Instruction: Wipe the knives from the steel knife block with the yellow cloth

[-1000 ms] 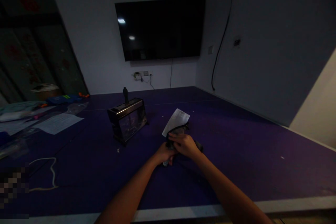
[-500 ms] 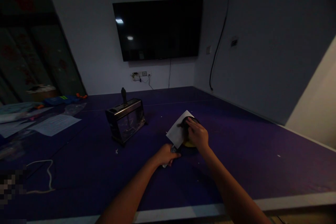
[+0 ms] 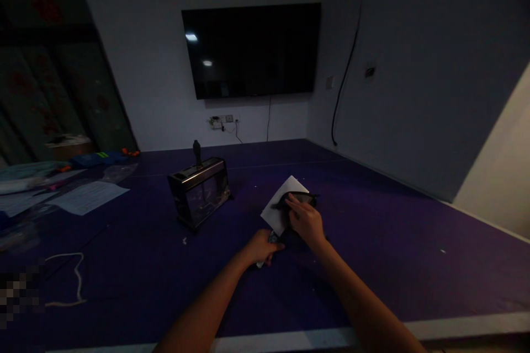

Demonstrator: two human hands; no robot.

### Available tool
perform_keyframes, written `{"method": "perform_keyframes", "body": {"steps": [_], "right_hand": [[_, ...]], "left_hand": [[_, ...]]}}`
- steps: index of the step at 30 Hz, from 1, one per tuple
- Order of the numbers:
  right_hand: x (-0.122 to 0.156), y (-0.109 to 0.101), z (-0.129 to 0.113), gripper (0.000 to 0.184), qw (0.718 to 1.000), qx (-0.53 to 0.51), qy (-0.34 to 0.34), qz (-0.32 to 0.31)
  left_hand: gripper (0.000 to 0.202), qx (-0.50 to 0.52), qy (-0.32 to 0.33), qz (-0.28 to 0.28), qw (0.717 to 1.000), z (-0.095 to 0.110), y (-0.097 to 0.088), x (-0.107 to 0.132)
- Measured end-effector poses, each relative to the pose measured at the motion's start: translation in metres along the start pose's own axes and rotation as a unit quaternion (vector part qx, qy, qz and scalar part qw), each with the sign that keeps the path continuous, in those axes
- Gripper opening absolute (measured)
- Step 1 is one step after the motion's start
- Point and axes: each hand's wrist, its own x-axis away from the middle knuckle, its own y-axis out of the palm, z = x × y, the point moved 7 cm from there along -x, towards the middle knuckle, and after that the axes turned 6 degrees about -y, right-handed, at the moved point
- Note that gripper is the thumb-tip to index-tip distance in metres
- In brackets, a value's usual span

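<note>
The room is dim. My left hand [image 3: 261,248] rests on the purple table [image 3: 393,242], fingers curled round a small pale object that I cannot make out. Just beyond it, my right hand [image 3: 305,222] presses its fingers on a dark pouch-like thing [image 3: 302,198] that lies partly over a white sheet of paper [image 3: 281,207]. What the dark thing is stays unclear in the low light.
A glass-sided toaster-like box [image 3: 199,192] with a black lever stands to the left of my hands. Papers [image 3: 89,197] and plastic bags lie at the far left, a white cord [image 3: 77,278] near the front left. A dark screen [image 3: 252,49] hangs on the wall.
My two hands were together on the dark thing; my right hand then reached forward onto it over the paper and has drawn slightly back. My left hand has stayed low on the table.
</note>
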Motion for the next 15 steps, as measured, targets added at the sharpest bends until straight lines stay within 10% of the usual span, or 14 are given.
{"method": "perform_keyframes", "body": {"steps": [15], "right_hand": [[0.008, 0.029, -0.062, 0.044, 0.972, -0.086, -0.148, -0.159]], "left_hand": [[0.036, 0.046, -0.001, 0.018, 0.999, -0.003, -0.004, -0.001]]}}
